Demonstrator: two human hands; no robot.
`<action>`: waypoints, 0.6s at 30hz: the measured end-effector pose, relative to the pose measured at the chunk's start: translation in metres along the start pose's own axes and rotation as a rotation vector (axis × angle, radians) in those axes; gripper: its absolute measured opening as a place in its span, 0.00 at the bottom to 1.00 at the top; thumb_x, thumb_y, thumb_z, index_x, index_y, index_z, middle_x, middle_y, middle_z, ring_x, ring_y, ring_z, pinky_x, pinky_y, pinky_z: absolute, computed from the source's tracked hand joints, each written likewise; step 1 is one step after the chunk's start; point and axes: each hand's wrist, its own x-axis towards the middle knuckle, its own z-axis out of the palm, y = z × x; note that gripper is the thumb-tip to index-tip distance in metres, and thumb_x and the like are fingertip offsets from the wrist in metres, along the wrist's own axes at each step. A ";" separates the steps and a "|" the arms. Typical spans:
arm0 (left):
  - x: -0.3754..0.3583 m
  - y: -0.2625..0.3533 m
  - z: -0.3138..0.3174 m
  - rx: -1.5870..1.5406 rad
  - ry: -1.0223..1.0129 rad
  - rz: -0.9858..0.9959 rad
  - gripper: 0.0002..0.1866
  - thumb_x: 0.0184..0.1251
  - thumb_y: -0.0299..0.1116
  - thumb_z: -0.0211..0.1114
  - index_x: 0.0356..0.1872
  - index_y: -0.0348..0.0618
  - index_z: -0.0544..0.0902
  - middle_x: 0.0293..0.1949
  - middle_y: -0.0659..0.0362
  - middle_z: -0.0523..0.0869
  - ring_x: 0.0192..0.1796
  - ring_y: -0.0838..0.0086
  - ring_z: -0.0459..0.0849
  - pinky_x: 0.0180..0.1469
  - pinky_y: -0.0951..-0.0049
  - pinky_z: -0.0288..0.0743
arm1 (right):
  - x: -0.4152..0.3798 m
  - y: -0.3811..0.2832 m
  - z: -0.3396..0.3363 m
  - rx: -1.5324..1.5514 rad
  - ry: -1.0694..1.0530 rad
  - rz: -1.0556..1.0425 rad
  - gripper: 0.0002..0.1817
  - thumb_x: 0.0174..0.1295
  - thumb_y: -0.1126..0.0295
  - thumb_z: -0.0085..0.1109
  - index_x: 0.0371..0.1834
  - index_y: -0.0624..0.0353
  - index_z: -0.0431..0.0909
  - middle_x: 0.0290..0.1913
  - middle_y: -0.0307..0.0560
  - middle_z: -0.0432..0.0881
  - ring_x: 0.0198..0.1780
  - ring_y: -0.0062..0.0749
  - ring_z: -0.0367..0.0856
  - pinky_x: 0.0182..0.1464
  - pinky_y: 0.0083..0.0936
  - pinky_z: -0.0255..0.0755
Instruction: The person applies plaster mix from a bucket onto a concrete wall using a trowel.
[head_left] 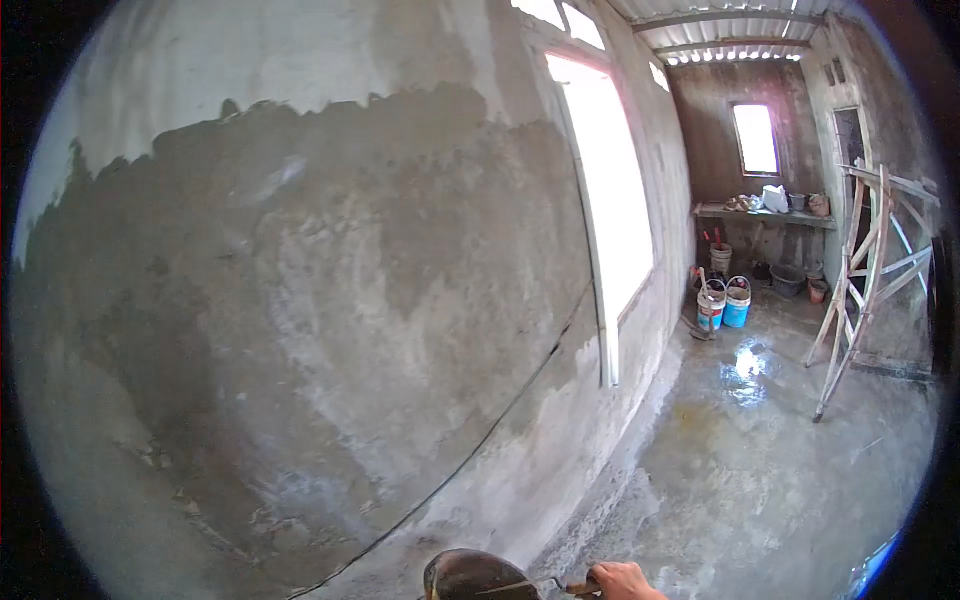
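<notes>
At the bottom edge my right hand (622, 581) is closed around the wooden handle of a trowel (578, 588), whose thin metal neck points left. A dark, rounded, bowl-like thing (470, 572) lies directly left of the neck, partly cut off by the frame. My left hand is out of view. Beside the hand rises a large grey wall (330, 280), its lower part coated in darker, damp-looking plaster with a ragged upper edge.
A black cable (470, 455) runs slantwise across the wall below a bright window opening (610, 180). Two buckets (737, 302) stand farther back near a shelf (765, 213). A wooden trestle (858, 290) stands right, on a floor (740, 470) with a shiny wet patch.
</notes>
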 end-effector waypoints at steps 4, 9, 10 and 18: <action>0.003 0.005 0.086 -0.080 -0.041 -0.079 0.07 0.56 0.22 0.60 0.36 0.37 0.82 0.22 0.60 0.76 0.18 0.67 0.76 0.19 0.67 0.70 | -0.010 0.049 -0.009 0.078 0.004 0.185 0.11 0.54 0.64 0.66 0.30 0.60 0.78 0.32 0.61 0.83 0.38 0.62 0.83 0.39 0.51 0.75; -0.015 0.036 0.193 -0.032 -0.133 -0.043 0.11 0.51 0.20 0.60 0.38 0.36 0.82 0.24 0.58 0.78 0.17 0.66 0.76 0.18 0.66 0.72 | -0.007 0.116 -0.066 0.063 -0.071 0.233 0.13 0.53 0.63 0.67 0.31 0.62 0.79 0.32 0.63 0.84 0.39 0.64 0.85 0.40 0.54 0.76; -0.013 0.042 0.210 0.041 -0.196 -0.058 0.15 0.46 0.21 0.62 0.40 0.35 0.82 0.27 0.56 0.81 0.23 0.63 0.80 0.25 0.65 0.78 | 0.001 0.129 -0.082 0.017 -0.178 0.237 0.13 0.54 0.63 0.67 0.32 0.63 0.80 0.32 0.64 0.85 0.40 0.64 0.85 0.40 0.54 0.76; 0.003 0.070 0.330 0.435 -0.329 0.135 0.13 0.48 0.26 0.70 0.37 0.34 0.89 0.25 0.62 0.85 0.28 0.79 0.79 0.32 0.71 0.73 | 0.002 0.206 -0.124 -0.024 -0.245 0.332 0.17 0.57 0.61 0.65 0.41 0.63 0.81 0.36 0.64 0.86 0.42 0.62 0.86 0.43 0.54 0.78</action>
